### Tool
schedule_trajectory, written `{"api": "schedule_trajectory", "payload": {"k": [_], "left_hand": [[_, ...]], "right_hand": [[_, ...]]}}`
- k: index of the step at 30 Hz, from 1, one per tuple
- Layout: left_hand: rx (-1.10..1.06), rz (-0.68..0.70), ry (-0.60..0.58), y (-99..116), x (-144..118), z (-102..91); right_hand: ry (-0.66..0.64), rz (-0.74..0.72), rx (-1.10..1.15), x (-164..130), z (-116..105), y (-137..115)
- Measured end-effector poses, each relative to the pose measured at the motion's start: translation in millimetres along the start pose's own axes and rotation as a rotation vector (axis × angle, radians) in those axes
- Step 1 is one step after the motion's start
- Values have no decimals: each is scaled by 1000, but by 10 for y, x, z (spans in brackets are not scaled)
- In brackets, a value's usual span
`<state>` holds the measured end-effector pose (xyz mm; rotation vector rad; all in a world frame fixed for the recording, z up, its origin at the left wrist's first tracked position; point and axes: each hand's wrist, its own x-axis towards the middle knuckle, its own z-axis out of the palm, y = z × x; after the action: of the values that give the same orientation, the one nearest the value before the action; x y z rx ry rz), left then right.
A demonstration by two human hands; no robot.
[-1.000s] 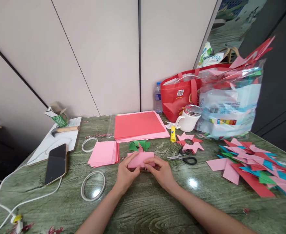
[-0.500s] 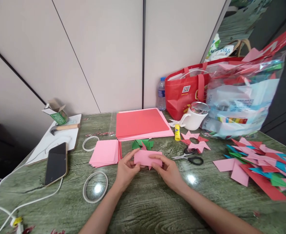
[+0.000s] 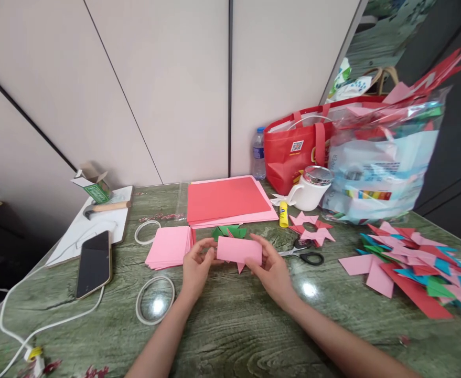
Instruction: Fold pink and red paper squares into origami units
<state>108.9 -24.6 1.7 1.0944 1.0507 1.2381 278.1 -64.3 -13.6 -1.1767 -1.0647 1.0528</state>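
A folded pink paper piece [image 3: 238, 250] is held just above the green table between both hands. My left hand [image 3: 196, 269] pinches its left end, and my right hand [image 3: 271, 270] grips its right end and lower edge. A small pink point sticks out under the piece. Behind it lie folded green paper bits [image 3: 229, 231]. To the left sits a stack of small pink squares [image 3: 170, 245].
Large red and pink sheets [image 3: 227, 200] lie behind. Scissors [image 3: 304, 256], a glue stick [image 3: 283, 214], a pink paper star [image 3: 311, 228], a white mug [image 3: 311, 190], a red bag [image 3: 297, 152] and a plastic bag [image 3: 379, 168] are to the right. Folded coloured pieces [image 3: 411, 265] pile far right. Phone [image 3: 94, 264] and tape rings [image 3: 155, 298] left.
Both hands have lifted the pink piece slightly off the table and turned it flatter toward me. The camera view has shifted a little.
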Motion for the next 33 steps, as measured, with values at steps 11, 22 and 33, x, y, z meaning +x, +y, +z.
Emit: {"api": "schedule_trajectory", "payload": {"k": [11, 22, 33], "left_hand": [[8, -33, -39, -33, -113, 107], [79, 85, -59, -1, -178, 128], [161, 112, -64, 9, -187, 126]], "right_hand": [[10, -134, -88, -7, 8, 43], [-212, -318, -167, -102, 63, -16], [-328, -108, 52, -114, 87, -27]]}}
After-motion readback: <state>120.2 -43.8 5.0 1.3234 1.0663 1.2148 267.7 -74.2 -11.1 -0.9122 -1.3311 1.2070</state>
